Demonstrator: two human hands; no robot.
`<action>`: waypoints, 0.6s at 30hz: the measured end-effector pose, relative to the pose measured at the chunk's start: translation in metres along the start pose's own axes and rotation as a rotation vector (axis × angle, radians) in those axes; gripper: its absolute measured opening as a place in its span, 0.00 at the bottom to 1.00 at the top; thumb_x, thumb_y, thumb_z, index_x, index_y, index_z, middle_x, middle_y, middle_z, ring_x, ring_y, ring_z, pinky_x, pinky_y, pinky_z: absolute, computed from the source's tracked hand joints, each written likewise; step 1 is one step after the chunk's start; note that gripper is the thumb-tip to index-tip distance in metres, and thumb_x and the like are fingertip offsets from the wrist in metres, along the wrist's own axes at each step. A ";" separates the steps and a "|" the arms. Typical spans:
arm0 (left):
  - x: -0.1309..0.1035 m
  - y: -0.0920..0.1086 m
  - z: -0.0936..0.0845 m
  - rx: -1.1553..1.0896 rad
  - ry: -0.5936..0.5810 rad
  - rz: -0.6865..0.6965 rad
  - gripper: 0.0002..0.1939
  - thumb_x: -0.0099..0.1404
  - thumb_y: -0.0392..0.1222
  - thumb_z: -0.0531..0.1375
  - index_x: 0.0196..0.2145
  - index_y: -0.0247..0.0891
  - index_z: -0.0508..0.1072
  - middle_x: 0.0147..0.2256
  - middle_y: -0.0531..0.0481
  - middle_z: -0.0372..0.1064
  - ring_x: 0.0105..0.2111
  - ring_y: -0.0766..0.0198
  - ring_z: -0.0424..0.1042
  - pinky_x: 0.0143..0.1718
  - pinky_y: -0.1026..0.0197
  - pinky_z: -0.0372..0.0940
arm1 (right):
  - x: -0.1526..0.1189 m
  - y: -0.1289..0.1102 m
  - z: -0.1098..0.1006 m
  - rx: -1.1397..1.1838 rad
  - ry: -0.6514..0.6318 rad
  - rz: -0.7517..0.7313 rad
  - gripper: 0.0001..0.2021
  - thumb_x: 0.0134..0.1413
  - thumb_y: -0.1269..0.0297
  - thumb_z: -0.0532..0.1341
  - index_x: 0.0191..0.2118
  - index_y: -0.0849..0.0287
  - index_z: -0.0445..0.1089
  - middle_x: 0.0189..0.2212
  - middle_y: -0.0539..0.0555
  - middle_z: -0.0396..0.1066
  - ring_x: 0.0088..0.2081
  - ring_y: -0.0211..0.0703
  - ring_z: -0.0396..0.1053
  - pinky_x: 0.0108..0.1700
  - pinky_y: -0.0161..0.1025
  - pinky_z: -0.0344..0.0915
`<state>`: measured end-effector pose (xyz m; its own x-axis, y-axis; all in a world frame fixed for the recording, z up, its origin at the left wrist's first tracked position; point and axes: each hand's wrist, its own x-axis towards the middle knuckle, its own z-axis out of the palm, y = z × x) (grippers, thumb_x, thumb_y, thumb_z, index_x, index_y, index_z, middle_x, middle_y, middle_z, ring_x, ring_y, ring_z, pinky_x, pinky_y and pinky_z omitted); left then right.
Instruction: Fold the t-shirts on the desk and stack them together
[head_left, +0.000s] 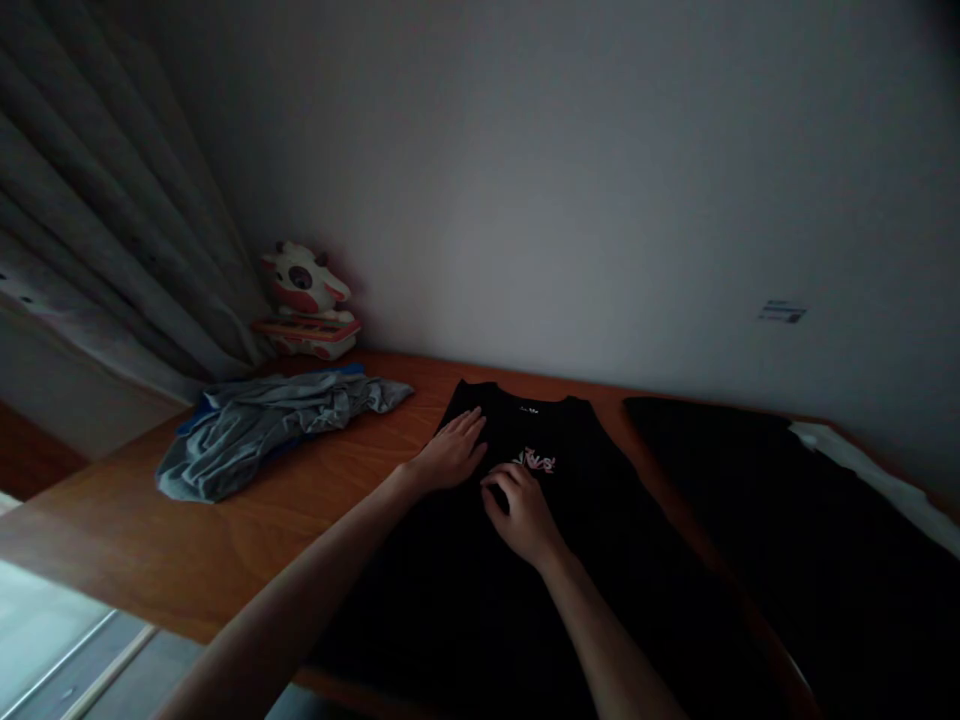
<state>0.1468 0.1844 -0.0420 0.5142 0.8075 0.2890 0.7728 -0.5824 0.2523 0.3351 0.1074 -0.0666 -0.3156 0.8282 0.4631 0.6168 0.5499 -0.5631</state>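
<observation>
A black sleeveless shirt [577, 500] lies spread out on the wooden table, its neckline toward the wall and a small pinkish print [538, 460] on the chest. My left hand [454, 450] rests flat on the upper left of the shirt, fingers stretched out toward its shoulder. Close beside it, my right hand [521, 510] is at the middle of the chest, just below the print. Thumb and forefinger of that hand curl together in a pinch; whether fabric is between them is too dark to see.
A crumpled grey and blue garment [270, 420] lies on the left of the wooden table [322, 520]. Behind it sits a cow-shaped toy keyboard [307, 305] beside the curtain [112, 200]. More dark clothing [772, 510] with a white piece [862, 470] covers the right side. A wall runs along the back.
</observation>
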 end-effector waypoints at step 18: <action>0.063 -0.036 0.040 0.267 -0.064 -0.417 0.34 0.73 0.56 0.46 0.68 0.31 0.60 0.71 0.32 0.49 0.72 0.42 0.45 0.69 0.37 0.41 | 0.002 -0.006 -0.007 0.042 -0.027 0.029 0.05 0.61 0.70 0.61 0.38 0.54 0.74 0.38 0.52 0.76 0.42 0.45 0.73 0.48 0.44 0.66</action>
<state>0.1660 0.2604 -0.0695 0.1562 0.9756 0.1545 0.9815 -0.1708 0.0863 0.3358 0.1049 -0.0568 -0.3177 0.8460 0.4282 0.5950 0.5295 -0.6047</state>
